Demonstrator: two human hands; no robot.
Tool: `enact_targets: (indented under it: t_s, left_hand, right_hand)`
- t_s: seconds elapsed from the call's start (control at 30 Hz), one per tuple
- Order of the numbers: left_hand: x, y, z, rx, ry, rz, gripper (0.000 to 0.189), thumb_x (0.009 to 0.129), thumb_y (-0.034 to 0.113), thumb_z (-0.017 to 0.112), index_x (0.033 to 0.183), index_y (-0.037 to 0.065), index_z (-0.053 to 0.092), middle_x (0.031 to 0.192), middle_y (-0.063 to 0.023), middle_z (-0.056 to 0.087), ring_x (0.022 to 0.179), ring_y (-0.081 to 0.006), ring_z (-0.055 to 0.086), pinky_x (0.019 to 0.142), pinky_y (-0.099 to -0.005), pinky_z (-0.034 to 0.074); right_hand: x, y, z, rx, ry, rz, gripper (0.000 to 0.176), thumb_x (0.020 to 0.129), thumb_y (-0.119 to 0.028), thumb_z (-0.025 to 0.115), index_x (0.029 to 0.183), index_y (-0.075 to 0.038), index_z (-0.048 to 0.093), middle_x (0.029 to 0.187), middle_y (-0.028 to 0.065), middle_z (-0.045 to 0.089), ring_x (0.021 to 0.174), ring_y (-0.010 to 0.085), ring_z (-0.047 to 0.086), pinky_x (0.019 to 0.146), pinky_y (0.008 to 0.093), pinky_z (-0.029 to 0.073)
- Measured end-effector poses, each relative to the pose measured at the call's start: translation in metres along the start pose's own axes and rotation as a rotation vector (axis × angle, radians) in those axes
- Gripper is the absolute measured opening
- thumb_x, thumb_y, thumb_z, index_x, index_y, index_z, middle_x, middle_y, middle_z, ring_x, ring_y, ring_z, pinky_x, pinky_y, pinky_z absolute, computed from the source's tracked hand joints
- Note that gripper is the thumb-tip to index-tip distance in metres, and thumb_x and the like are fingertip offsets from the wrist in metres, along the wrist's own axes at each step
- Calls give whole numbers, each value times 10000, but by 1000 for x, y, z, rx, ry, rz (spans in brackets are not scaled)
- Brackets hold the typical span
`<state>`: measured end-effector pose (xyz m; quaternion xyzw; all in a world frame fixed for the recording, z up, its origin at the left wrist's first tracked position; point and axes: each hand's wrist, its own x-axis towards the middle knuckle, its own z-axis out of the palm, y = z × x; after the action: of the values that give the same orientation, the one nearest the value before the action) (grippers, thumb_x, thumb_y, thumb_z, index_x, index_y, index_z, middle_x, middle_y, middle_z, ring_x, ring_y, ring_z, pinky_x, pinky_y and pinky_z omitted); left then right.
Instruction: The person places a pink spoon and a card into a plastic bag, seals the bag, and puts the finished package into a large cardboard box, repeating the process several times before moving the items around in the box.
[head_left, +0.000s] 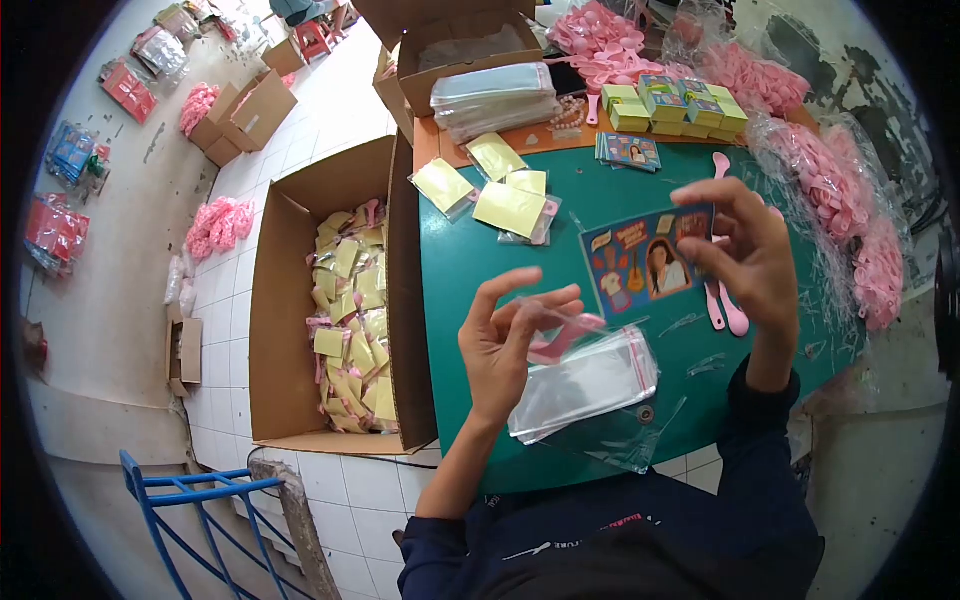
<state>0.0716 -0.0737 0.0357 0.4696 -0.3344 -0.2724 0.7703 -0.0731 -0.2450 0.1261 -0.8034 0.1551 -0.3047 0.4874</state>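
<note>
My left hand (508,340) is closed on a clear plastic bag with a pink spoon (565,338) in it. Higher and to the right, my right hand (740,250) pinches a printed blue card (645,262) by its right end, picture side up. Under and beside my left hand lies a stack of clear plastic bags (590,385) on the green table top (470,400). Pink spoons (737,318) lie just below my right hand. A small stack of printed cards (632,152) rests farther back.
Packed yellow-backed pouches (515,207) lie at the table's left. A large cardboard box (290,400) beside the table holds many more. Card stacks (690,105), a pile of clear bags (495,95) and bagged pink spoons (840,180) line the back and right.
</note>
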Motion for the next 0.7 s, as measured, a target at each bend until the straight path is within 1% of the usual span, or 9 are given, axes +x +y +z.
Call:
enact_targets:
  t_s: [0.03,0.13,0.2,0.3,0.4,0.43,0.53,0.63,0.7]
  left_hand:
    - [1,-1,1,28,-13,-8,343,924,188,527,1212,33,427,950,-206,654,842,-265,667,740,-346,537]
    - [3,0,1,111,-61,-32,400,913,125,536,1279,10,422,915,-160,666,852,-198,656,754,-293,517]
    - [4,2,-2,155,-101,-61,409,909,28,517,1306,5,421,907,-128,669,873,-137,634,797,-262,494]
    - [10,11,2,85,-130,-54,395,894,19,543,1281,1,462,888,-93,667,851,-91,613,782,-233,485]
    - [15,11,-1,169,-123,-56,385,887,29,561,1264,8,488,886,-75,665,840,-74,599,784,-224,490]
    - [17,11,0,185,-121,-3,364,887,35,564,1247,11,511,877,-70,662,832,-75,600,753,-223,504]
    - [25,19,6,191,-105,-4,375,894,111,577,1237,-21,503,878,-81,666,822,-83,610,726,-220,500]
    - [36,19,7,240,-170,-2,389,865,56,600,1247,43,524,902,-110,684,824,-87,627,691,-236,519]
    - [43,19,8,341,-245,13,410,846,68,624,1245,71,532,886,-114,690,809,-91,640,697,-238,523]
  right_hand:
    - [-5,-7,4,12,7,42,325,757,-3,672,1067,-72,601,919,29,658,781,93,620,469,184,433]
    - [-6,-8,15,-302,-7,-277,285,764,17,651,1033,-70,617,926,34,663,780,92,629,492,198,434]
    - [-7,-10,18,-290,19,-281,258,766,25,642,1007,-67,630,919,40,662,773,91,632,502,208,432]
    - [-4,-6,17,-253,150,-334,249,765,31,642,1001,-49,628,923,56,660,780,104,633,537,203,455]
    - [-6,-10,15,-306,2,-310,240,771,37,633,998,-40,621,922,73,657,782,132,640,591,230,496]
    - [-6,-11,16,-311,-5,-313,240,772,38,630,999,-40,621,922,78,655,783,144,642,607,241,504]
    - [-4,-12,19,-324,-36,-325,240,773,40,624,998,-42,619,924,92,650,789,173,650,642,268,523]
    - [-3,-11,17,-346,-69,-339,239,769,36,625,994,-45,614,919,96,646,793,181,653,642,278,525]
    - [-2,-8,17,-369,-80,-355,242,764,30,630,993,-46,606,911,95,646,787,177,653,634,276,522]
